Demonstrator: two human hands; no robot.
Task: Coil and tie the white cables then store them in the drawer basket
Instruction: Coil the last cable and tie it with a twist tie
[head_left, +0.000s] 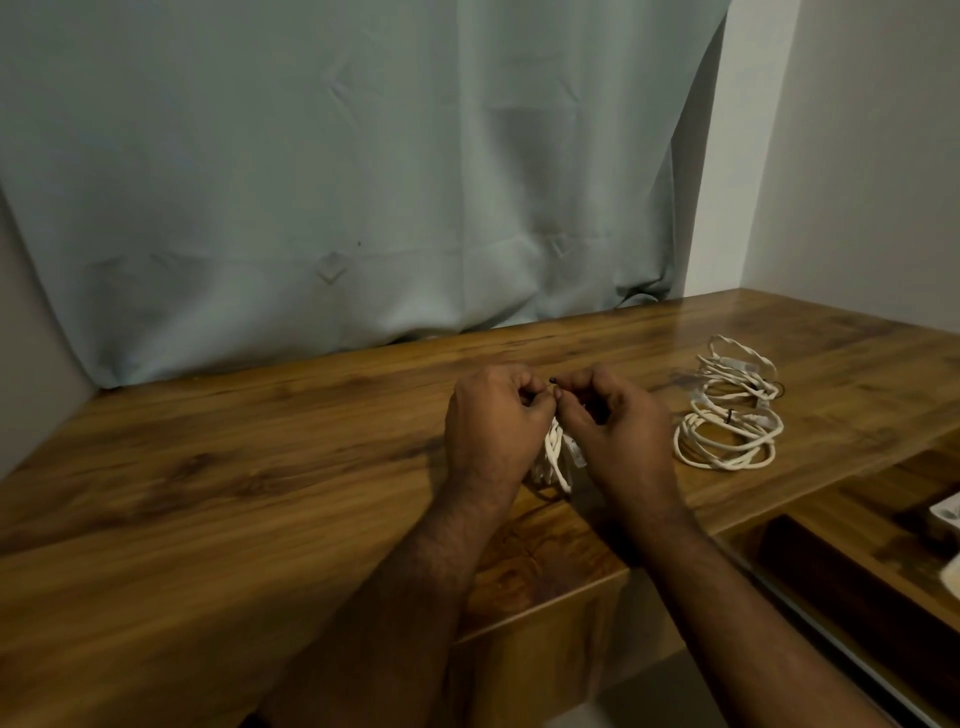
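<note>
Pinching a thin dark tie (554, 383) between them, the left hand (493, 423) and right hand (613, 431) hide most of a white cable coil (556, 457) mid-worktop (234, 467); two tied coils (730, 410) lie at three o'clock.

The surface (260, 467) is brown wood with dark grain lines, smooth and a bit shiny where the light hits. The curtain (363, 182) behind is soft, pale blue-green cloth with creases, not shiny. The coiled white cables (727, 441) look like smooth plastic. The wall (857, 156) is plain and matt.
</note>
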